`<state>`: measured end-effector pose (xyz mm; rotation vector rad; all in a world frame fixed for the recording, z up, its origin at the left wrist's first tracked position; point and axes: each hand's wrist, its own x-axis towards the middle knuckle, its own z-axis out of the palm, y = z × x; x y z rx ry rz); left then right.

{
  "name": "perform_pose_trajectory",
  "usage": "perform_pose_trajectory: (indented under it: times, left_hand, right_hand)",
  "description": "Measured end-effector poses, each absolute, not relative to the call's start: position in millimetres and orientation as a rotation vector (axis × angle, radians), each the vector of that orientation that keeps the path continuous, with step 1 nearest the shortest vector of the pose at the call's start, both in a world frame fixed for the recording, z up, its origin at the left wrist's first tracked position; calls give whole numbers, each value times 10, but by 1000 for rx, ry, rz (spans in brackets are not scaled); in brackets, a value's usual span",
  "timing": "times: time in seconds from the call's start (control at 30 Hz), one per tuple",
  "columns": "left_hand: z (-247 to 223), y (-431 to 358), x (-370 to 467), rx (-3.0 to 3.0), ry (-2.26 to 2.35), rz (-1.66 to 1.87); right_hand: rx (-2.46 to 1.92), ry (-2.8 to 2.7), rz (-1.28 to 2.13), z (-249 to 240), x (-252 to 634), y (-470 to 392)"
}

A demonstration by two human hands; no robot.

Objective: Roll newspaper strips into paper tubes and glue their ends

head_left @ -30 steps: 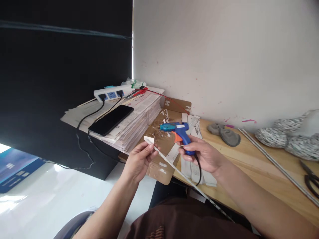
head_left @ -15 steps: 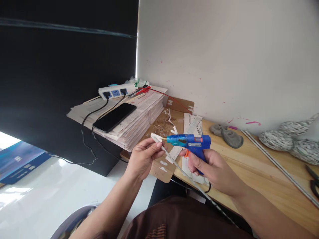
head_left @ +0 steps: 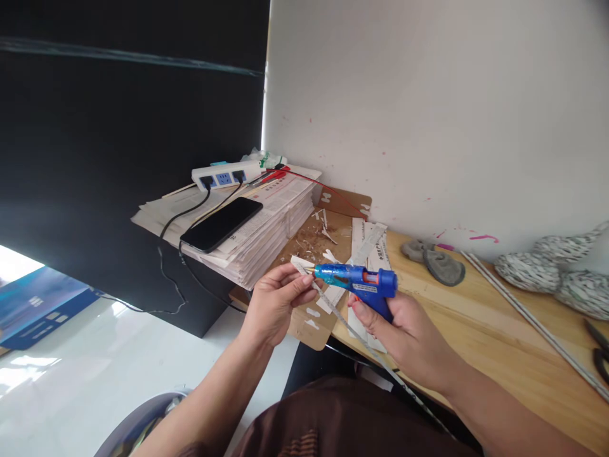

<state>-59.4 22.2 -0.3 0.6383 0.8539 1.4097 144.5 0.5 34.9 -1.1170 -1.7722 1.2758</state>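
Observation:
My left hand (head_left: 278, 301) pinches the upper end of a long thin rolled paper strip (head_left: 352, 329), which slants down to the right toward my lap. A blue glue gun (head_left: 359, 282) is gripped in my right hand (head_left: 404, 333), its fingers wrapped round the handle. The gun's metal nozzle touches or nearly touches the paper just above my left fingertips; the exact contact is hidden. Beneath the gun, white printed paper strips (head_left: 375, 251) lie on the wooden table (head_left: 485, 324) and on brown cardboard (head_left: 309, 327).
A newspaper stack (head_left: 271, 235) at the left carries a black phone (head_left: 222, 223) and a power strip (head_left: 226, 174) with dangling cables. Grey fabric pieces (head_left: 442, 265), long paper rods (head_left: 533, 324), braided bundles (head_left: 528, 266) and dark scissors (head_left: 599, 355) lie rightward. A bin (head_left: 143, 419) stands below.
The glue gun has shifted slightly left and down, and now sits more level, its nozzle closer to my left fingertips. My right hand has moved with it. The view has shifted a little.

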Motion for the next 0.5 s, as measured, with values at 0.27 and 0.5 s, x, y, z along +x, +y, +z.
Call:
perform_pose_trajectory:
  times: [0.27, 0.5]
  left_hand:
    - [-11, 207, -602, 639, 860, 1414]
    - [-39, 213, -637, 638, 881, 1413]
  right_hand:
    - [-1207, -1936, 968, 409, 1400, -6]
    - [-1285, -1928, 943, 383, 1419, 17]
